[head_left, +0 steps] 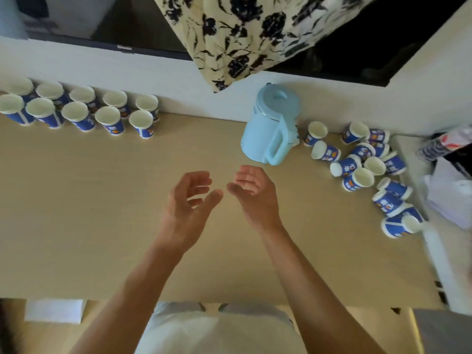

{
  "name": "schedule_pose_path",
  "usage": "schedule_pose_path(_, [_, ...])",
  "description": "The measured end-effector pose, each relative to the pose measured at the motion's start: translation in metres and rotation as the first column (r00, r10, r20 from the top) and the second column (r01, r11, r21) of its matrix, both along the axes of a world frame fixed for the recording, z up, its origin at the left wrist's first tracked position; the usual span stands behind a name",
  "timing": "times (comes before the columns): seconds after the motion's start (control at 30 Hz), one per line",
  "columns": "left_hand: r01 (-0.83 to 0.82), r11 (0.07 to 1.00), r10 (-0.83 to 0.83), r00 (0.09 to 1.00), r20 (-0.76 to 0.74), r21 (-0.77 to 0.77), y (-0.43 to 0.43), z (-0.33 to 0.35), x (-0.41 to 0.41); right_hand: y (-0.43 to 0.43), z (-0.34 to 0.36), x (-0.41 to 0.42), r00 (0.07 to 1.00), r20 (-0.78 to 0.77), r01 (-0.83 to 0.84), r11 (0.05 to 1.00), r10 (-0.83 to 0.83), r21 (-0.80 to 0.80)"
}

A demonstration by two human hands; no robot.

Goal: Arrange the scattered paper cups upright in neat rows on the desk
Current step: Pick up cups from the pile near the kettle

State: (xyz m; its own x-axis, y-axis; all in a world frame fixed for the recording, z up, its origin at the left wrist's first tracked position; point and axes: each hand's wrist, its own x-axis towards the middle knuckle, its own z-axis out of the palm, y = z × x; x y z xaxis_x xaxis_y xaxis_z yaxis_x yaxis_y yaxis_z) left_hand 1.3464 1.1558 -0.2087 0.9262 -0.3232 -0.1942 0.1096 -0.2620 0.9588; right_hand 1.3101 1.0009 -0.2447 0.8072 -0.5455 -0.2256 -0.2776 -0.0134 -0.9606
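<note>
- Left hand (187, 200) and right hand (252, 192) were loose and held nothing.
- Tipped paper cups (357, 162) lay right of them (light, easy to squash): hold the sides softly.

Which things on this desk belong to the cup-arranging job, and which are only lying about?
Job: upright cups in two rows, left; scattered cups, right; desk; left hand and right hand, both empty.
Lying about: light blue kettle; floral cloth.
</note>
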Motion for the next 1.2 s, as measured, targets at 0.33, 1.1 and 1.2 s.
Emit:
schedule_pose_path(0.33, [0.103,0.994,-0.103,0.995,-0.01,0.018,-0.129,-0.003,-0.062,-0.151,-0.018,-0.085,0.982,-0.015,0.187,0.981,-0.186,0.043])
schedule_pose_path(1.1, [0.305,0.948,-0.3,0.952,-0.062,0.089,-0.258,-0.013,-0.144,-0.385,-0.144,-0.233,0.651,-0.551,0.004,0.729,-0.522,-0.685])
schedule_pose_path(1.2, [0.336,0.936,-0.329,0.941,-0.078,0.106,-0.263,-0.016,-0.148,-0.377,-0.144,-0.237,0.655,-0.52,0.078,0.734,-0.548,-0.675])
